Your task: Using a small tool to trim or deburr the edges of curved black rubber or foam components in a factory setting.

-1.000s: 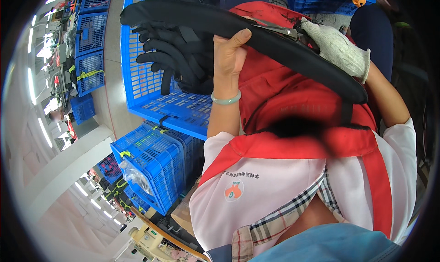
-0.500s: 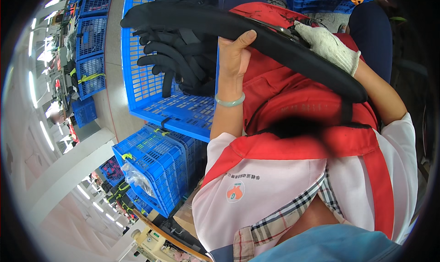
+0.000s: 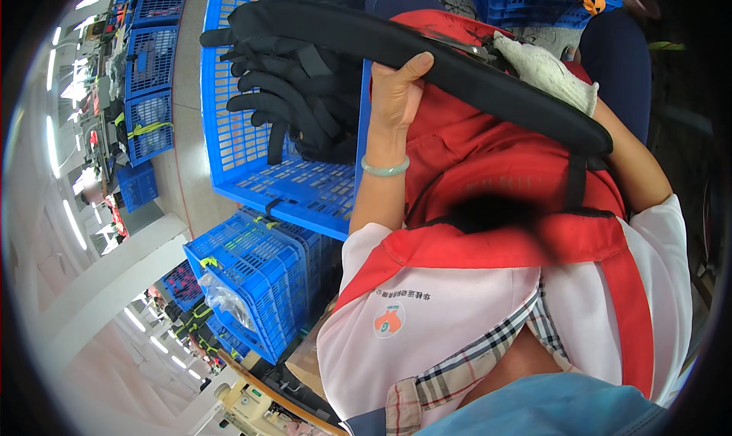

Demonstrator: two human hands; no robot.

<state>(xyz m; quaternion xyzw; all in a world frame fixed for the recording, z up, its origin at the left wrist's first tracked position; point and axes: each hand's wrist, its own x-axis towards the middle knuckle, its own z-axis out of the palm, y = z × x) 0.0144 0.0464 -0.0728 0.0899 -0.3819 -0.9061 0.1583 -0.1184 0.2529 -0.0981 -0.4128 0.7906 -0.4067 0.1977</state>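
Observation:
A long, curved black padded strip (image 3: 488, 78) lies slantwise across my lap, its left end over a blue crate. My left hand (image 3: 396, 93) is closed on its near edge, the thumb on top and the other fingers mostly hidden. My right hand (image 3: 549, 74), in a white knitted glove, is behind the far edge of the strip. From its fingers, partly hidden, a slim metal tool resembling scissors (image 3: 461, 47) points left along that edge. Several similar black strips (image 3: 293, 97) are heaped in the blue crate (image 3: 286, 196) to my left.
A red apron (image 3: 465, 150) covers my lap. Another blue crate (image 3: 526, 8) stands beyond my knees. Stacked blue crates (image 3: 252, 268) are at lower left, and more crates (image 3: 150, 62) line the far left. A pale machine (image 3: 252, 409) sits near the bottom edge.
The strip's left end has shifted right and slightly up over the crate. My left hand has moved slightly right with it. The gloved hand stays behind the strip, its fingers now more hidden.

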